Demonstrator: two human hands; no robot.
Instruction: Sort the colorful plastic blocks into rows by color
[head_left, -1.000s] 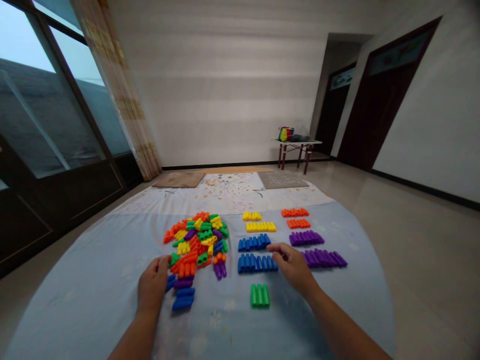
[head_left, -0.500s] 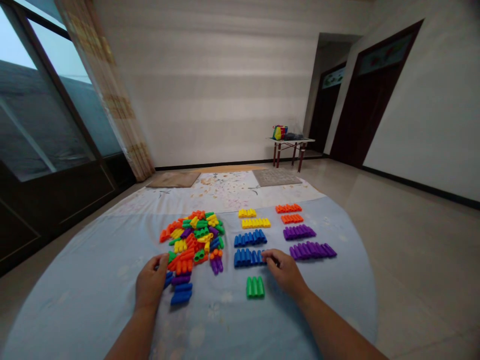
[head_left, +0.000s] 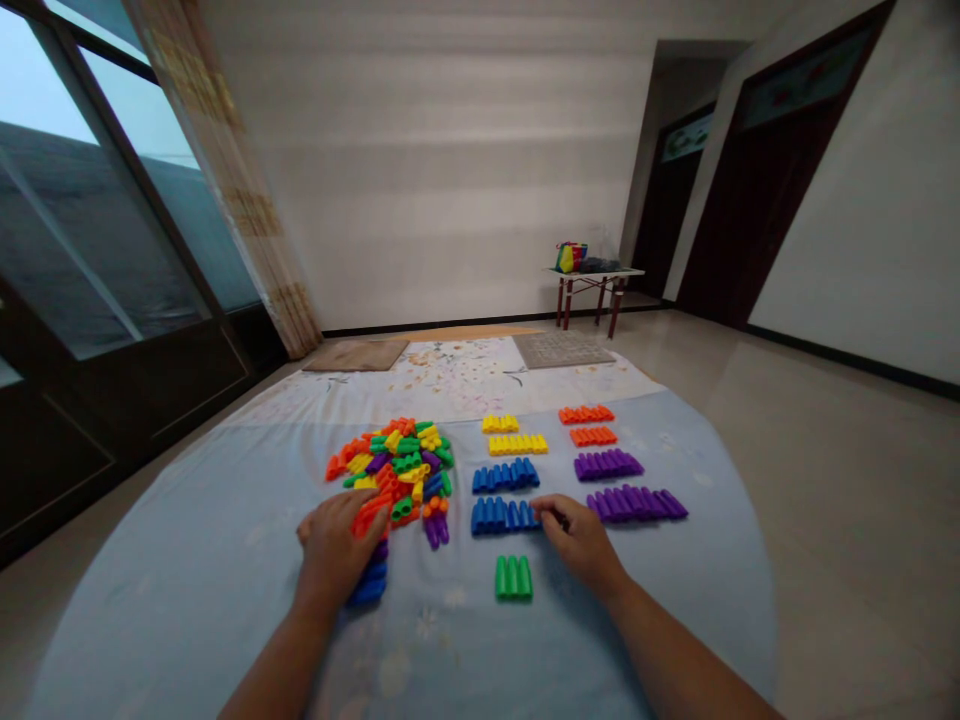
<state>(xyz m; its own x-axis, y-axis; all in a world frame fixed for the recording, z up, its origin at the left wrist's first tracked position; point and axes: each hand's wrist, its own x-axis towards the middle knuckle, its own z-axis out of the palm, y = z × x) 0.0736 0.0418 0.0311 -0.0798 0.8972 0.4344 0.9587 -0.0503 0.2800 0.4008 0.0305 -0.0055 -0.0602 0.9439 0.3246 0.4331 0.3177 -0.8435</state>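
My left hand (head_left: 337, 545) lies over the near-left edge of a mixed heap of bullet-shaped plastic building blocks (head_left: 409, 462). Its fingers are apart and reach onto the orange blocks (head_left: 373, 515), partly hiding them; blue blocks (head_left: 367, 590) show under its thumb side. My right hand (head_left: 577, 540) is closed in a pinch at the right end of the nearer row of blue blocks (head_left: 499, 516), on the end blue block. Just in front of that row three green blocks (head_left: 514, 578) lie side by side.
Beyond the blue rows lie yellow rows (head_left: 517, 444). Purple rows (head_left: 636, 504) and orange rows (head_left: 586, 414) are on the right. All rest on a round table with a pale blue cloth (head_left: 450, 660). Two mats (head_left: 562, 350) lie at its far side; a small table (head_left: 600, 272) stands behind.
My left hand has moved right and forward from beside the heap onto its orange blocks, its fingers spreading. My right hand stays at the blue row's end. The view has shifted slightly.
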